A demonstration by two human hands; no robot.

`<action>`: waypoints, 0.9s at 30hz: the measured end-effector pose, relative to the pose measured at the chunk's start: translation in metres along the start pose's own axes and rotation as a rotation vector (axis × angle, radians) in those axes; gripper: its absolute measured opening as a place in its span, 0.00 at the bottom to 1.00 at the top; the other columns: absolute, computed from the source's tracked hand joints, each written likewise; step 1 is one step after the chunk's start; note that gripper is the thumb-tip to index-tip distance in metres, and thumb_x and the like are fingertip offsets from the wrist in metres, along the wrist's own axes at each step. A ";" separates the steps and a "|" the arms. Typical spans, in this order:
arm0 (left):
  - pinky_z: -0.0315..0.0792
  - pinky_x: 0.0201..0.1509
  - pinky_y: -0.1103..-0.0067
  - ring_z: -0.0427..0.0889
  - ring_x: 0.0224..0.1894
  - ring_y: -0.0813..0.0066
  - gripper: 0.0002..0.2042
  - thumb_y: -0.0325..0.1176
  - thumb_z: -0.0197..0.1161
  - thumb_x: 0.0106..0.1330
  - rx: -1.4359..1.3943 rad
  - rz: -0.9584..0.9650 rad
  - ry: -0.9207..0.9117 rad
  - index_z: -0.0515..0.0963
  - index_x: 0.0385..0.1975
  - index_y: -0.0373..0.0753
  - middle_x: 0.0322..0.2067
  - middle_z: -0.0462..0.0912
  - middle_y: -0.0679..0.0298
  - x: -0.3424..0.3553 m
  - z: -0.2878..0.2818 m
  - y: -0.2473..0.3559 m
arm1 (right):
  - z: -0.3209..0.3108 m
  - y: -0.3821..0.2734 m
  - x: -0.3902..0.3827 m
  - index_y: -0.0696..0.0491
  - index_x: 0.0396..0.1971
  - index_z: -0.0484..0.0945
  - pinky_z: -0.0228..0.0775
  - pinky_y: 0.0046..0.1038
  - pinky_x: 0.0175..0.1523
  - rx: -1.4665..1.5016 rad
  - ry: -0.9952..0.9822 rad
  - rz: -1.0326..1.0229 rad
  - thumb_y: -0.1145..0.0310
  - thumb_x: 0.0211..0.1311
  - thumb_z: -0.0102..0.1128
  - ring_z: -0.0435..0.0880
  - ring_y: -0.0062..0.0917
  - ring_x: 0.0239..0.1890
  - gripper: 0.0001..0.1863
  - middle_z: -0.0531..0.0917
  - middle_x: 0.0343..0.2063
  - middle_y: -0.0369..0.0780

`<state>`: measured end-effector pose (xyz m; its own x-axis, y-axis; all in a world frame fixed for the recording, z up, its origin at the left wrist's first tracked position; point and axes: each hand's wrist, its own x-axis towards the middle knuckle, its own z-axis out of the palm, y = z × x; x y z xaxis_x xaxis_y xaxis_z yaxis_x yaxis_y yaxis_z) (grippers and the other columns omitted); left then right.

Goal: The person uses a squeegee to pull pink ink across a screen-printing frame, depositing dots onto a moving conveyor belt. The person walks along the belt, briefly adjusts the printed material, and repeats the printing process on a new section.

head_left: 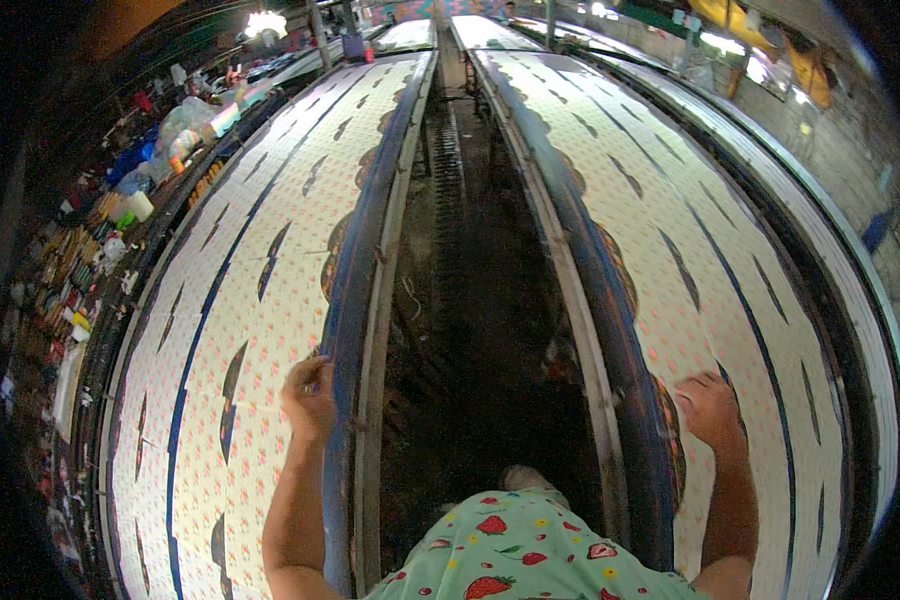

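Note:
On the left long table, cream printed fabric panels (245,400) with small pink motifs lie between dark gaps and blue lines. My left hand (308,398) is over their inner edge, fingers curled round something small that I cannot make out. Similar printed panels (650,300) cover the right table, their scalloped edge beside a dark strip. My right hand (708,408) is low over these panels, fingers bent but apart, with nothing visible in it; whether it touches the fabric I cannot tell.
A dark aisle (470,330) runs between metal table rails (590,400), with my strawberry-print garment (510,550) at the bottom. Cluttered bottles and bags (140,205) line the far left. Another narrow table (850,290) runs beside a block wall. Posts and lamps stand at the back.

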<state>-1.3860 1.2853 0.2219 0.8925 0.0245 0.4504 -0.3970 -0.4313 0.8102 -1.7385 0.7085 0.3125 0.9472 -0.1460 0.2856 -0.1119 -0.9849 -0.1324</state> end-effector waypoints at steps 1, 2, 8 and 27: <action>0.82 0.50 0.76 0.90 0.43 0.75 0.05 0.22 0.72 0.73 -0.069 0.096 -0.021 0.90 0.45 0.34 0.40 0.92 0.59 0.023 0.027 -0.020 | 0.010 0.018 0.014 0.58 0.43 0.89 0.79 0.50 0.58 -0.004 0.032 0.054 0.73 0.64 0.71 0.89 0.48 0.46 0.09 0.91 0.38 0.46; 0.82 0.49 0.76 0.89 0.42 0.74 0.04 0.22 0.73 0.73 -0.051 0.110 -0.110 0.90 0.44 0.34 0.40 0.92 0.58 0.049 0.059 -0.002 | 0.022 0.044 0.021 0.57 0.43 0.89 0.79 0.50 0.58 -0.067 0.041 0.124 0.73 0.65 0.69 0.89 0.48 0.46 0.08 0.91 0.40 0.47; 0.82 0.48 0.75 0.88 0.40 0.76 0.05 0.26 0.73 0.75 -0.112 0.108 -0.200 0.90 0.45 0.33 0.36 0.91 0.59 0.192 0.218 -0.013 | 0.101 0.173 0.140 0.55 0.36 0.87 0.80 0.46 0.51 -0.033 0.191 0.329 0.73 0.67 0.70 0.89 0.45 0.43 0.03 0.90 0.37 0.45; 0.81 0.40 0.78 0.86 0.34 0.79 0.08 0.29 0.68 0.79 0.030 -0.105 -0.056 0.86 0.48 0.31 0.33 0.89 0.64 0.654 0.500 -0.180 | 0.272 0.267 0.843 0.42 0.52 0.89 0.79 0.43 0.34 -0.010 0.114 -0.308 0.73 0.58 0.69 0.87 0.38 0.24 0.21 0.87 0.23 0.38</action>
<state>-0.6241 0.9275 0.1831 0.9397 0.0208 0.3414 -0.2950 -0.4560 0.8397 -0.8882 0.3479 0.2601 0.8975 0.1496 0.4149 0.1708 -0.9852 -0.0143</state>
